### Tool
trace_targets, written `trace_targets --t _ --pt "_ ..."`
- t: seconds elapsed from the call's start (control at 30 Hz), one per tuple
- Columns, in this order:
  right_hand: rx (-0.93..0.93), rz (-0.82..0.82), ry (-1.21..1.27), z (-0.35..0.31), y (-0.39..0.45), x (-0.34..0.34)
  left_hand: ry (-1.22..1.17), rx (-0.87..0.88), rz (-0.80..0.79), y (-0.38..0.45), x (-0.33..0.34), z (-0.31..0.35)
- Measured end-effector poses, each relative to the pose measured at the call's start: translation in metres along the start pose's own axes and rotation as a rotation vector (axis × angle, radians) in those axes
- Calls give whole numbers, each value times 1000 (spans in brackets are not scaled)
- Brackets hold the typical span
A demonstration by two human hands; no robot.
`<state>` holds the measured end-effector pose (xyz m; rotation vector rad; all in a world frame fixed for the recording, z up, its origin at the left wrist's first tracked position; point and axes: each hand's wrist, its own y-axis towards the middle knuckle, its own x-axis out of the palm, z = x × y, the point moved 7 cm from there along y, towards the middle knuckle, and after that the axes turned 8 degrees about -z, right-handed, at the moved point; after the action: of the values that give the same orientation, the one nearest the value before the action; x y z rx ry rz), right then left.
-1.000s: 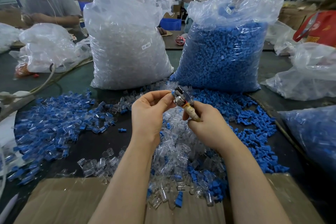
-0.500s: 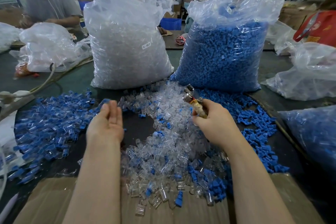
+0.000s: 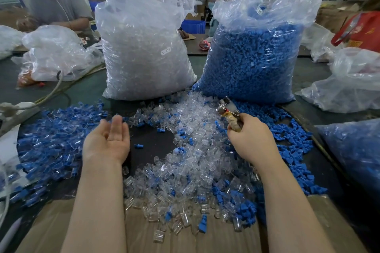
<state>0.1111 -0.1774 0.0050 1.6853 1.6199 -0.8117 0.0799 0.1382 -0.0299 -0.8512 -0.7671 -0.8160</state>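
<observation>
right hand [image 3: 251, 139] grips the tool [image 3: 228, 114] by its taped handle, just right of the pile of clear caps [image 3: 191, 170]; left hand [image 3: 107, 139] lies flat, palm up and empty, just left of that pile. i'd pinch a single cap from the pile's edge, then bring it to the tool. tool: short, shiny metal head tilted up, tan wrapping.

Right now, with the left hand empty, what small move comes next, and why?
Probably swing the left hand over to the pile of clear pieces and pinch one. It is open, palm up, holding nothing, beside the blue-and-clear pieces, while the right hand grips the tool, head raised over that clear pile.
</observation>
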Motion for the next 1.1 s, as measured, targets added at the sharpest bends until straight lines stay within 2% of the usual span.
trace_targets --t 0.07,0.13,0.2,0.3,0.37,0.43,0.57,0.67,0.93,1.1 --pt "81 36 -63 5 -2 -3 436 -43 -107 -4 13 -4" --pt "192 80 -113 13 -5 -8 933 -6 -189 -6 25 -13" --pt "313 92 -161 22 -7 -12 1310 14 -275 -12 34 -29" --pt "425 48 -197 34 -9 -12 1709 -109 -385 -22 39 -61" --pt "454 -10 -203 38 -11 -8 1876 -164 -440 -24 37 -76" --pt "449 -43 -197 38 -10 -4 1904 -176 -489 -26 39 -83" --pt "416 -67 -200 31 -9 0 1724 -224 -609 -33 44 -90" --pt "410 -78 -208 28 -9 1 1647 -164 -657 -34 50 -92" --pt "400 -59 -217 32 -9 -1 1688 -51 -641 -34 54 -91" --pt "365 -110 -187 34 -5 1 1588 0 -602 -32 53 -87"
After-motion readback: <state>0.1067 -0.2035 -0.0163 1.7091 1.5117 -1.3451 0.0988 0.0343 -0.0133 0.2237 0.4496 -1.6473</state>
